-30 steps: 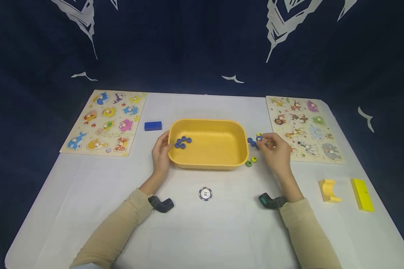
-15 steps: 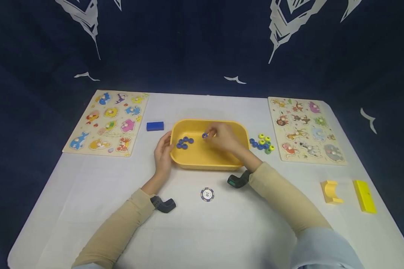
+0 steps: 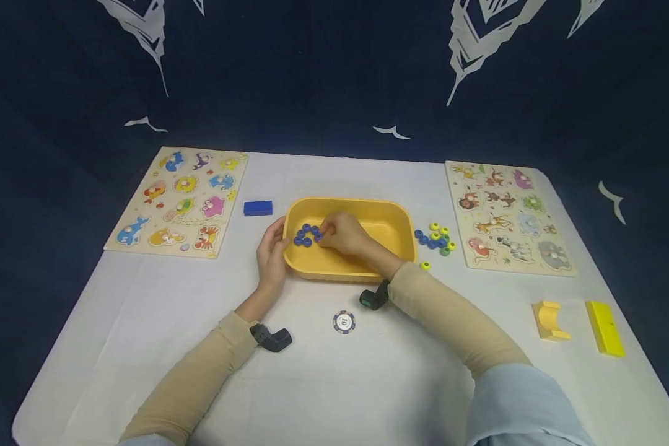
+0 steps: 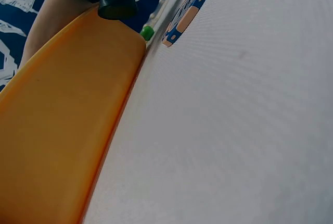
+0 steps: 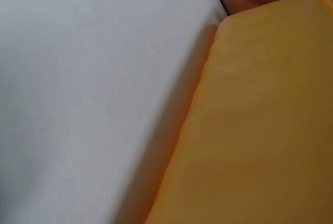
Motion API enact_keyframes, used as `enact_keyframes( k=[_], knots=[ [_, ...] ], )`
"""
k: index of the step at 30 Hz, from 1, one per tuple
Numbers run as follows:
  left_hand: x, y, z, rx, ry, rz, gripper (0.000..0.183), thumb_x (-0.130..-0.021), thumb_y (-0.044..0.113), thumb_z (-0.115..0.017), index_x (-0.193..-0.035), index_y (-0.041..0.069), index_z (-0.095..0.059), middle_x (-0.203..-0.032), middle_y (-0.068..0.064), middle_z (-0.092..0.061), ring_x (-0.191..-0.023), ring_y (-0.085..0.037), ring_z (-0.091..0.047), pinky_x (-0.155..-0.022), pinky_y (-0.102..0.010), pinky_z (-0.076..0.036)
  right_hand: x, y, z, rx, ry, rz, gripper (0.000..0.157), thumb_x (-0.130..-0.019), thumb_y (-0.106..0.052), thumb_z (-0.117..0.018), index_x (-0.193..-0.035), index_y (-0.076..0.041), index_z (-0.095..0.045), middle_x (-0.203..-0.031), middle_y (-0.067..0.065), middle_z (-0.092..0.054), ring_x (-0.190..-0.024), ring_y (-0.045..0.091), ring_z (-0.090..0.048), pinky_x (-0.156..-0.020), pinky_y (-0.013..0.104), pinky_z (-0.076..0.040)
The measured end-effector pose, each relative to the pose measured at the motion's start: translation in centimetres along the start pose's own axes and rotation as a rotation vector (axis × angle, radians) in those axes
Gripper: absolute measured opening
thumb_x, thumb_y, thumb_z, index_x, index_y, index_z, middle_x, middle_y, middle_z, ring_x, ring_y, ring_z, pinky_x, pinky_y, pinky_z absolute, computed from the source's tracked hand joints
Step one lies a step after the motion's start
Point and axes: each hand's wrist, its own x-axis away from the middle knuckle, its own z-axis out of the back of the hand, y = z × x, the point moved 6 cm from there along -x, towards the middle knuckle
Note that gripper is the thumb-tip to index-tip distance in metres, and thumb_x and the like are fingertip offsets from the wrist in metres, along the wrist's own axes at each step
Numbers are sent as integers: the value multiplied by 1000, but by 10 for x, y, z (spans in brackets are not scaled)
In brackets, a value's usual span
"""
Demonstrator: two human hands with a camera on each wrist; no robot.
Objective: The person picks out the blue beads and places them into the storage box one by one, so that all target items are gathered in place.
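A yellow plastic tray sits mid-table. My left hand grips its left end, fingers along the outer wall and thumb at the rim. Reaching over the tray's front edge, my right hand pinches a blue bead low inside; the fingertips partly hide it. Several other blue beads form a small cluster by the tray's left end. Outside the right end lies a loose group of blue, green and yellow beads, with a single yellow bead nearer the front. Both wrist views mostly show tray wall and white cloth.
A poker chip lies in front of the tray. A blue block is at its back left. Animal puzzle boards stand left and right. An orange arch block and a yellow block lie at right.
My right hand has carried a blue bead from the group right of the tray into it, then leftward and down to the blue cluster. My left hand has stayed at the tray's left end.
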Motion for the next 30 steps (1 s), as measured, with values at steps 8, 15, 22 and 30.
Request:
enact_keyframes(
  k=[8, 15, 22, 30],
  knots=[
    [0, -3, -1, -13, -5, 3, 45, -83, -3, -36, -128, -8, -38, -122, -33, -40, -113, -44, -39, -97, -49, -35, 20, 2, 20, -68, 79, 42, 23, -74, -15, -69, -95, -6, -64, -81, 2, -64, -72, 15, -56, -63, 24, -47],
    [1, 2, 0, -52, 6, 14, 44, -84, -2, -37, -128, -6, -39, -121, -30, -43, -112, -41, -42, -95, -34, -40, 77, 16, 75, -108, 393, 169, 25, -77, -22, -67, -98, -7, -65, -74, 2, -60, -58, 14, -44, -49, 20, -35],
    [-2, -8, 5, -34, 15, 36, 44, -84, -1, -38, -128, -1, -42, -121, -23, -45, -112, -36, -43, -94, -32, -41, 115, 110, 111, -157, 681, 47, 29, -77, -32, -66, -98, -11, -66, -74, 2, -59, -59, 14, -42, -42, 24, -33],
    [-6, -29, 6, -45, 26, 19, 45, -83, 4, -40, -127, 9, -45, -119, -14, -48, -110, -26, -47, -93, -30, -42, 133, 177, 107, -27, 739, -125, 32, -77, -35, -65, -101, -14, -66, -72, 2, -58, -51, 13, -44, -37, 21, -33]
  ],
)
